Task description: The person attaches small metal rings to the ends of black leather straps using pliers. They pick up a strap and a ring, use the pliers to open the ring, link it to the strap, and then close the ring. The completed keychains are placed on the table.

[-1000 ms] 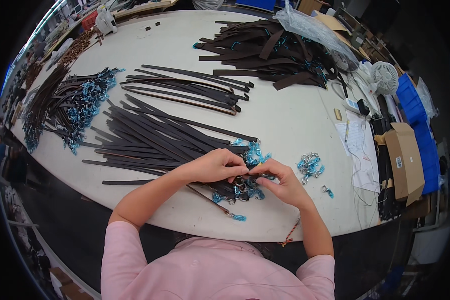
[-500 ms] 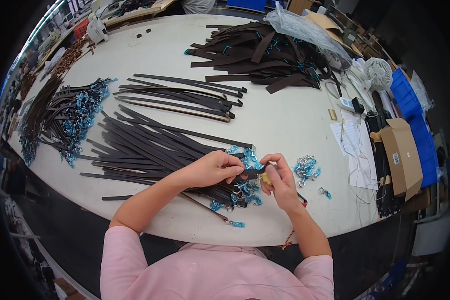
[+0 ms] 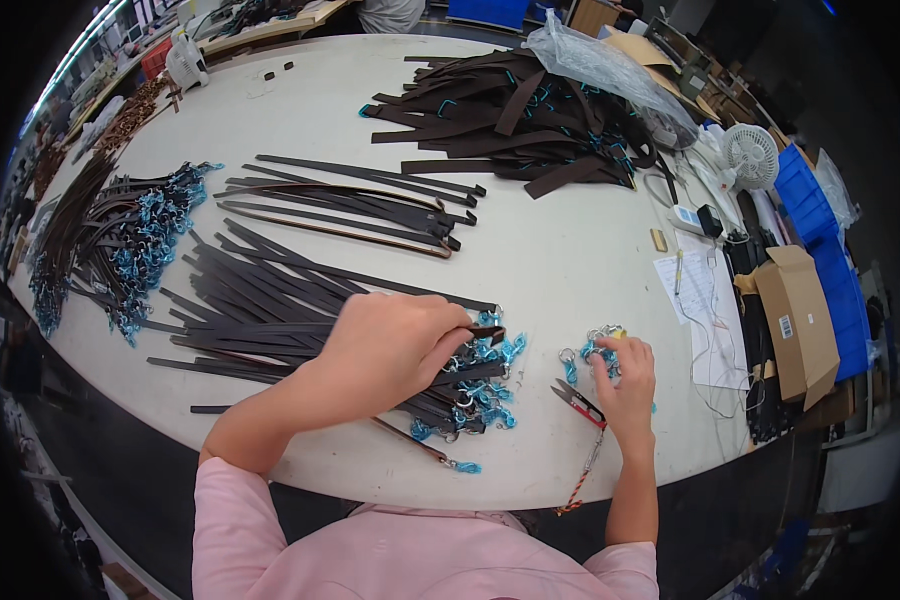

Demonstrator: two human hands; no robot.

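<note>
My left hand [image 3: 395, 345] is closed on a dark strap, whose folded end [image 3: 488, 332] sticks out past my fingertips. Beneath and beyond it lies a fan of dark straps [image 3: 270, 300], with metal clasps wrapped in blue film [image 3: 488, 400] at their right ends. My right hand [image 3: 628, 385] reaches over a small pile of loose clasps [image 3: 598, 352], thumb and fingers apart around it. A bit of yellow shows at its fingertip. Beside that hand lie thread snips [image 3: 578, 402] with a red part and a twisted cord [image 3: 576, 490].
Dark straps with folded ends [image 3: 350, 205] lie farther back. A bundle with blue-wrapped clasps [image 3: 150, 230] is at left, wide brown straps [image 3: 510, 120] at the back. To the right are papers [image 3: 710, 320], a cardboard box [image 3: 795, 320], blue bins [image 3: 820, 240] and a white fan [image 3: 750, 155].
My right hand has let go of the strap end and moved right to the loose clasps, uncovering the snips. My left hand has turned, still holding the strap.
</note>
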